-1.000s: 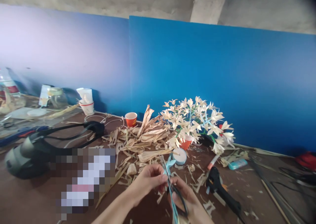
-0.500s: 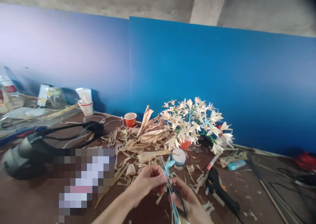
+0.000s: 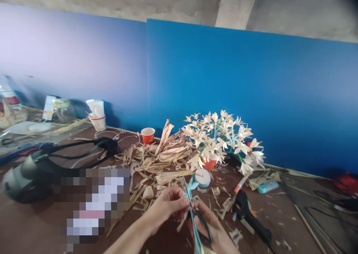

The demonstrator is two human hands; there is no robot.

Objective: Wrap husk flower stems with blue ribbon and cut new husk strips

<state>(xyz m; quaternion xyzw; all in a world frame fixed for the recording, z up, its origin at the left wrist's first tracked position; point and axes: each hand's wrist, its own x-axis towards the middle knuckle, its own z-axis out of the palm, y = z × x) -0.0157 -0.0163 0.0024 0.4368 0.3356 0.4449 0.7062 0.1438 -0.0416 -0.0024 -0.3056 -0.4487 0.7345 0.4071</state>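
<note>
My left hand [image 3: 169,202] is closed in a pinch on a strip of light blue tape [image 3: 192,186], near the middle front of the table. In my right hand [image 3: 215,228] are black-handled scissors [image 3: 207,231], their blades pointing up and away beside the left fingertips. Thin blue-wrapped stems [image 3: 197,241] run down past the right hand's fingers, with a pale piece at the lower end. Whether the blades touch the tape I cannot tell. Just beyond the hands lies a roll of blue tape [image 3: 202,178].
Pale husk flowers [image 3: 215,138] stand in an orange cup behind the hands. Dried corn husks [image 3: 173,153] and scraps litter the table. A black glue gun [image 3: 251,216] lies at right, a red paper cup [image 3: 147,135] stands behind, and a dark strapped device [image 3: 30,179] sits at left.
The scissors have tilted very slightly in my right hand, their tips shifting a little to the right. My left hand keeps its pinch in the same place.
</note>
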